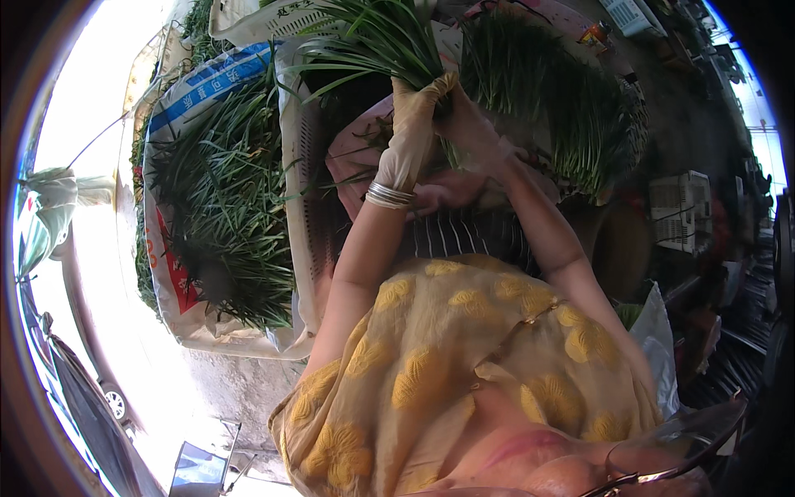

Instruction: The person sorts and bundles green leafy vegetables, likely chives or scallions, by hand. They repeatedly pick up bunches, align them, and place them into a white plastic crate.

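Observation:
My left hand (413, 124), in a pale thin glove with silver bangles at the wrist, is closed around the lower part of a bunch of long green leaves (397, 46), which look like Chinese chives. Against its other side presses my right hand (469, 127), also gloved; the fingers of both hands meet at the bunch, and what the right one grips is partly hidden. Beneath the hands a pink cloth (354, 149) lies over my lap, with loose leaf scraps on it. Neatly laid chives (528, 74) spread just beyond my right hand.
A white plastic crate (301, 248), lined with a printed sack (171, 118), stands at the left, full of loose leaves (236, 186). Another crate (261, 22) is behind it. At the right are a white basket (680, 211) and a plastic bag (658, 354).

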`<state>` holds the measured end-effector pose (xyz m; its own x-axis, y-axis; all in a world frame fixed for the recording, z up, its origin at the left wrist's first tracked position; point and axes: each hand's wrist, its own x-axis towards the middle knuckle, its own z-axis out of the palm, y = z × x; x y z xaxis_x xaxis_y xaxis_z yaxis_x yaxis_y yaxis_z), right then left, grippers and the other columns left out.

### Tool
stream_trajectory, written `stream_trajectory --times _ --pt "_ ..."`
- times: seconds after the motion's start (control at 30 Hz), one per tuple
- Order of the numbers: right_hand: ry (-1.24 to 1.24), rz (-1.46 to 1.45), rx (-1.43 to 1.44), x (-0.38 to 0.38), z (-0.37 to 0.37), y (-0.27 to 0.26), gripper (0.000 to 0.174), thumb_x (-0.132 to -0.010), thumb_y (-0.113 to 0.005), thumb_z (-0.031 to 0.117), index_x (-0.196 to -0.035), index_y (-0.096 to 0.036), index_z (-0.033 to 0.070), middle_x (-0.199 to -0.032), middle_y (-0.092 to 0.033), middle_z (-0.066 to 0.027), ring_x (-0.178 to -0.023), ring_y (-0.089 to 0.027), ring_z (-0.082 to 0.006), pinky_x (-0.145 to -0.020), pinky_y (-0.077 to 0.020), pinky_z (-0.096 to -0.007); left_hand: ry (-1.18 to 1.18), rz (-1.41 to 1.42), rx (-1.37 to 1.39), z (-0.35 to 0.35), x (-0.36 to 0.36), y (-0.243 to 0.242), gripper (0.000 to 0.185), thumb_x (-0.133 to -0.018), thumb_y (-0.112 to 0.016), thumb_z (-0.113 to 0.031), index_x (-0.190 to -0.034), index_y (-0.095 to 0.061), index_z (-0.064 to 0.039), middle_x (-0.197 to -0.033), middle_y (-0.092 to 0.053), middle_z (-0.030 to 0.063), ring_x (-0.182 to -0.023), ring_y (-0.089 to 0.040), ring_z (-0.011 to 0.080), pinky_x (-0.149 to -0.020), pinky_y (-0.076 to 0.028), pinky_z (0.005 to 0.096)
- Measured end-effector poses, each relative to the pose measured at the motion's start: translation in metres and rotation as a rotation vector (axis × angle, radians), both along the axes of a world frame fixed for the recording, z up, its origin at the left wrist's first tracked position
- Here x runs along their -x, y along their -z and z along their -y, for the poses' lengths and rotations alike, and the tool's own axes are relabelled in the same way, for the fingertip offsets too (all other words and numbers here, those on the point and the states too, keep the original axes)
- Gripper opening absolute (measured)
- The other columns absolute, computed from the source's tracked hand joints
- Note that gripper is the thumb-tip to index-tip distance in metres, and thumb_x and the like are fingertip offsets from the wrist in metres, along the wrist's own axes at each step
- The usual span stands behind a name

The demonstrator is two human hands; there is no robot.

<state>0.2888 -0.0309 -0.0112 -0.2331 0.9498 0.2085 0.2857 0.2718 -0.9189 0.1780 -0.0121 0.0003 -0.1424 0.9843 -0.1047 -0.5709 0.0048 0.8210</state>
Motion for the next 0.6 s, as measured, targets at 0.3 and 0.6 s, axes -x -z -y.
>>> stream_trajectory --times 0.3,0.6 --pt "-0.178 -0.580 0.622 -0.058 0.021 0.015 0.038 -0.086 -0.074 0.007 -0.122 -0.064 0.003 -0.114 -0.066 -0.0016 -0.106 -0.063 -0.0118 -0.095 -0.0508 -0.0263 0.301 -0.250 0.177 0.048 0.061 0.034 0.072 -0.088 -0.079 -0.006 -0.150 -0.042 -0.011 -0.138 -0.056 0.0075 -0.123 -0.056 0.0191 -0.101 -0.052 0.0325" --pt "-0.441 0.441 -0.546 -0.088 0.019 0.037 0.041 -0.088 -0.073 0.022 -0.125 -0.068 0.008 -0.131 -0.063 -0.0119 -0.124 -0.057 -0.0302 -0.110 -0.0429 -0.0407 0.634 -0.111 -0.128 0.015 -0.001 0.013 0.072 -0.082 -0.084 -0.003 -0.145 -0.047 -0.008 -0.132 -0.061 0.0057 -0.116 -0.060 0.0175 -0.100 -0.052 0.0324"
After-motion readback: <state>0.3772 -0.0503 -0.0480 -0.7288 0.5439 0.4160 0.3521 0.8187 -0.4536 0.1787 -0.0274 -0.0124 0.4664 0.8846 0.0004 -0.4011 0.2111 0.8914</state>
